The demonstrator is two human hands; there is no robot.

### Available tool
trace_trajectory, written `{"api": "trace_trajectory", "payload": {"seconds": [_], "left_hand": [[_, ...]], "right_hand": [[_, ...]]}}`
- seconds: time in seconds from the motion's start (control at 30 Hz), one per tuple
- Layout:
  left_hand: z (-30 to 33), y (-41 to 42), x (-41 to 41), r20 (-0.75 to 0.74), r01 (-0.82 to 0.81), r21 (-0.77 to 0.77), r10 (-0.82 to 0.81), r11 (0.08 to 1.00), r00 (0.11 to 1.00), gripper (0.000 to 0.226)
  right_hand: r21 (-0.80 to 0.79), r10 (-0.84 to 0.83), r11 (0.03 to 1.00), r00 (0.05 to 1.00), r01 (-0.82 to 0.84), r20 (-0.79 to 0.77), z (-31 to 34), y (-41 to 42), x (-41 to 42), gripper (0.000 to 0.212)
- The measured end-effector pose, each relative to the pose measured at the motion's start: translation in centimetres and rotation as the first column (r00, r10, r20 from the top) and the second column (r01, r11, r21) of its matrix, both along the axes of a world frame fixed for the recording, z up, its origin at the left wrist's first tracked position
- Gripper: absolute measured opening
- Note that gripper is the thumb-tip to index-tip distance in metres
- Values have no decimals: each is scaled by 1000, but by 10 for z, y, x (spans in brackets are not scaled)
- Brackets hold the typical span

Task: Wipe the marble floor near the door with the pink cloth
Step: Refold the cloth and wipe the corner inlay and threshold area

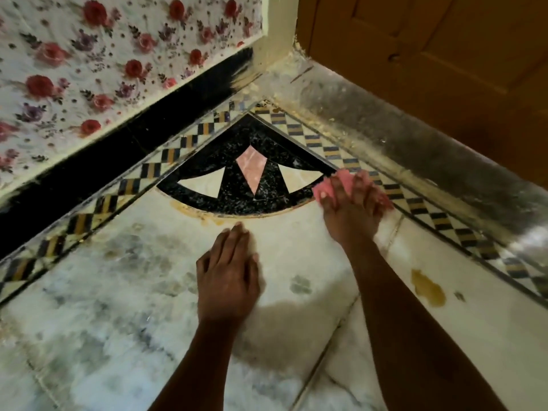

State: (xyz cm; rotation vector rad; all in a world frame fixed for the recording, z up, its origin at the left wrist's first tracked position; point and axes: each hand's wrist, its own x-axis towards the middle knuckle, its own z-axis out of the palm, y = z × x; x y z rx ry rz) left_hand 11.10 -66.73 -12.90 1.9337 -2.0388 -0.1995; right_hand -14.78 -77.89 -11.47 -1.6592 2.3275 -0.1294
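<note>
**Cloth at the inlay's edge, grit waiting by the sill**

While the right hand (350,200) presses the cloth (326,188) flat with its fingers spread over it, the left hand (228,274) lies open, palm down on the floor (118,336), and holds nothing. The cloth sits at the right tip of the black fan inlay (237,161), just beside the checkered border (421,209) and near the sill (400,137) under the door (430,40).

Most of the cloth is hidden beneath the hand — only bunched pink folds show around and between the fingers. From those folds its long axis seems to run from lower left to upper right, across the fingers, pointing toward the sill; I cannot be sure of its true shape.

Risks, as I judge them: pale crumbs and dust lie along the sill's foot, and a stroke that way could drag grit back over the marble. The bunched cloth could slip out from under the fingers, leaving bare skin rubbing stone. A yellow stain (428,287) lies well apart, near the right forearm — easy to miss, or to smear.
</note>
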Motion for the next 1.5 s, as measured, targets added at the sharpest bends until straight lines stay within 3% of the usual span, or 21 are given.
{"api": "trace_trajectory", "payload": {"seconds": [0.1,0.2,0.27,0.37,0.47,0.53,0.63,0.77,0.87,1.03,1.1,1.23,1.33,1.5], "left_hand": [[-4,0,-1,2,-1,2,1,1000,1000,54],[-3,0,0,16,1,-13,0,1000,1000,53],[-2,-1,-2,23,2,-17,-2,1000,1000,53],[-2,-2,-2,53,3,-13,-3,1000,999,55],[-3,-2,-2,51,2,-19,-1,1000,999,55],[-3,-1,-1,46,-4,-24,5,1000,999,55],[-3,-1,-1,48,-4,-16,4,1000,999,56],[0,-1,-1,55,-1,-8,1,1000,998,59],[2,-3,-1,54,6,15,-7,1000,999,59],[3,-1,-2,42,10,11,-11,1000,999,58],[5,-2,-3,39,12,5,-12,1000,999,57],[4,0,-3,8,0,14,0,1000,1000,56],[2,-1,-4,15,30,-37,-30,999,999,52],[4,2,-4,25,63,-93,-60,994,998,48]], "right_hand": [[47,76,996,997,-77,19,1,-13,22,63],[20,343,939,939,-342,-25,1,43,23,62],[4,385,923,923,-385,-18,5,91,5,63],[32,230,973,972,-229,-42,9,108,-25,63],[-9,6,1000,1000,-6,-29,1,59,-26,70],[16,-47,999,998,47,30,-2,17,-9,71],[55,50,997,998,-51,26,-1,-1,15,68],[35,371,928,926,-370,-67,6,84,15,75],[52,261,965,964,-258,-56,14,120,-28,79],[44,2,999,1000,-1,-22,6,60,-43,84],[65,41,997,999,-39,-34,8,52,-29,80],[54,358,933,931,-355,-69,8,127,-26,75],[53,272,962,959,-269,-73,5,166,-58,69],[95,39,995,998,-35,-44,8,98,-58,67]]}}
